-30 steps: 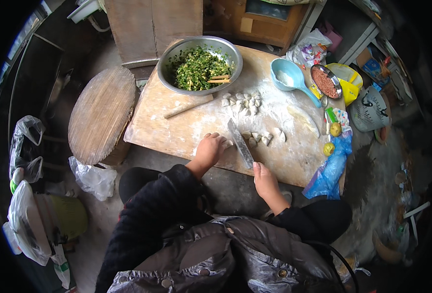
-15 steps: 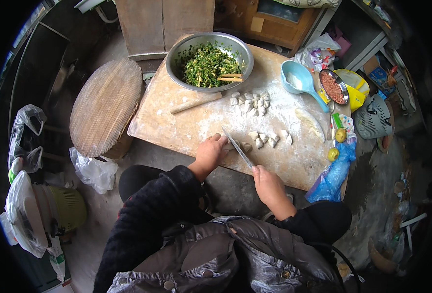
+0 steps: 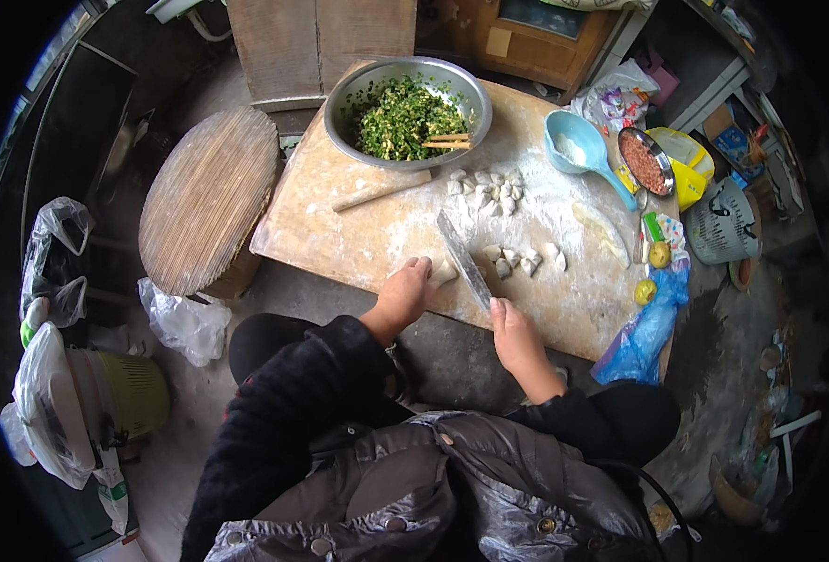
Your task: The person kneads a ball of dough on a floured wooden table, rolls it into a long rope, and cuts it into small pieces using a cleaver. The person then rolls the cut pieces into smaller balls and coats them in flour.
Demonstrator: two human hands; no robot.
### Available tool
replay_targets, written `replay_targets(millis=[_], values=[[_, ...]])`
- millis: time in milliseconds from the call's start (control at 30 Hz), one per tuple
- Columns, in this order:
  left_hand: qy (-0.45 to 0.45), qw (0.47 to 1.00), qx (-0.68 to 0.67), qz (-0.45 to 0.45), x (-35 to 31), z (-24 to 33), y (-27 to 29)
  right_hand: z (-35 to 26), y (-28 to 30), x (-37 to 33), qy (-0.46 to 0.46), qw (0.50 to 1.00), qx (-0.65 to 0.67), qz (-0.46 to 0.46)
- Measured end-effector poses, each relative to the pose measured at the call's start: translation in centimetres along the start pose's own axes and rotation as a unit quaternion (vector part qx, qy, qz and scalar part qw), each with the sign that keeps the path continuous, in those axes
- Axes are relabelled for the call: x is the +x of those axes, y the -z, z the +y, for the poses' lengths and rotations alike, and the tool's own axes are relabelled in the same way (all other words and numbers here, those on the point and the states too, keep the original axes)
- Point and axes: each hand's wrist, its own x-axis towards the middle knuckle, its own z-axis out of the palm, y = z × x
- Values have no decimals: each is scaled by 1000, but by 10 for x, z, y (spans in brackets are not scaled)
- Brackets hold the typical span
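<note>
Right hand [image 3: 515, 330] gripping knife [image 3: 463, 258]

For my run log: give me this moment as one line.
left hand: on dough roll | right hand: holds knife | cut dough pieces right of blade | floured board

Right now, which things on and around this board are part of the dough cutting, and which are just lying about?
In use: left hand, dough roll, right hand, knife, cut dough pieces, floured board.

Lying about: blue scoop, round bamboo mat, blue plastic bag.
</note>
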Motion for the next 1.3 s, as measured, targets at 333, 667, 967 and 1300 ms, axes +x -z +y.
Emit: replay_targets(millis=[333,667,967,1300], values=[[-30,999,-6,-10,-6,14,-1,-19,28,-21,-58,984,-116,-126],[-37,999,17,28,-5,-2,1,2,-7,-6,-16,998,-45,-38],[-36,994,-33,101,-6,-6,0,-23,22,-17,8,994,-58,-96],[-28,991,-84,101,-4,-12,-3,-32,-3,1,-14,979,-140,-147]])
